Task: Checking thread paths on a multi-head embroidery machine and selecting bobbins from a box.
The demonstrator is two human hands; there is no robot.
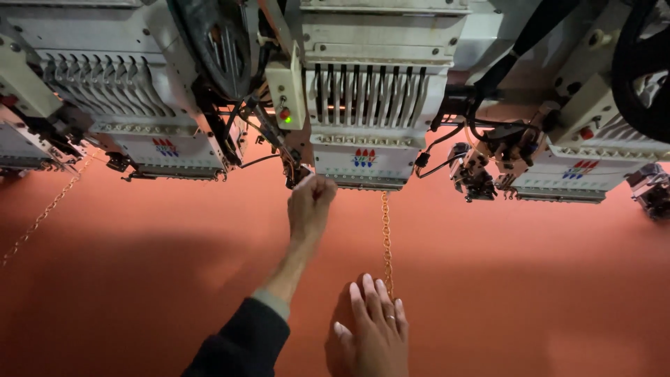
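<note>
With the left hand (310, 202) closed in a fist at the embroidery head (364, 119) and the right hand (373, 324) lying flat, fingers together, on the orange fabric (523, 279) beside the stitched chain (385, 241), a slip could likely drag the cloth and skew the stitching or bring knuckles under the needles.

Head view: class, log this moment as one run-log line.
left hand: fisted at embroidery head underside | right hand: flat on orange fabric beside stitched chain line | green light on

We reach our left hand (311, 202) to the embroidery head (363, 105); right hand (371, 328) flat on orange cloth (523, 279) beside stitched chain (385, 241).
</note>
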